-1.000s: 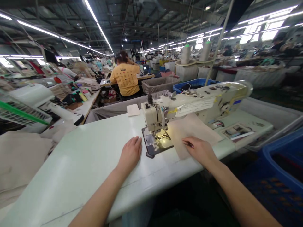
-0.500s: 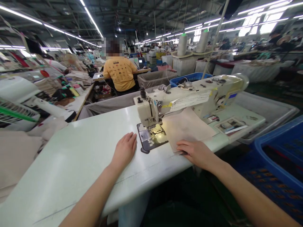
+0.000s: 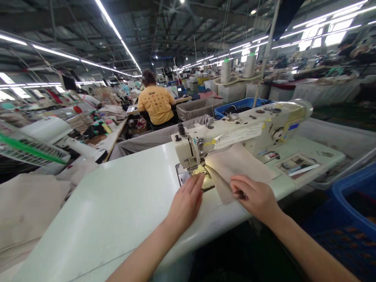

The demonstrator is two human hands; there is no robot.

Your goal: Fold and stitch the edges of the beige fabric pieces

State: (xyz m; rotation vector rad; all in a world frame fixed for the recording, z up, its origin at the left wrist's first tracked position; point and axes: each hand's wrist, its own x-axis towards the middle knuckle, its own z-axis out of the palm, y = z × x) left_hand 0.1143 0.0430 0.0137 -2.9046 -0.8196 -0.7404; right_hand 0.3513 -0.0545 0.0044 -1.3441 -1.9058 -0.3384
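A pale beige fabric piece (image 3: 235, 160) lies under the arm of the sewing machine (image 3: 235, 131), its left edge raised into a fold. My right hand (image 3: 255, 197) is closed at the fabric's near edge, fingers curled on it. Something small and dark shows in that palm, too unclear to name. Beside the fabric, my left hand (image 3: 186, 201) reaches over the metal needle plate (image 3: 182, 176), close below the presser foot. Its fingers are bent and pressed together; whatever lies under the fingertips is hidden.
On the tabletop's right sits a small tray (image 3: 298, 166) of tools. A blue basket (image 3: 355, 192) stands at the right, a white fan (image 3: 47, 131) and stacked cloth (image 3: 32, 203) at the left. A person in a yellow shirt (image 3: 155, 103) sits ahead.
My left hand has moved right from the bare tabletop to the needle plate. My right hand has curled, and the fabric's left edge has lifted. The camera view has shifted.
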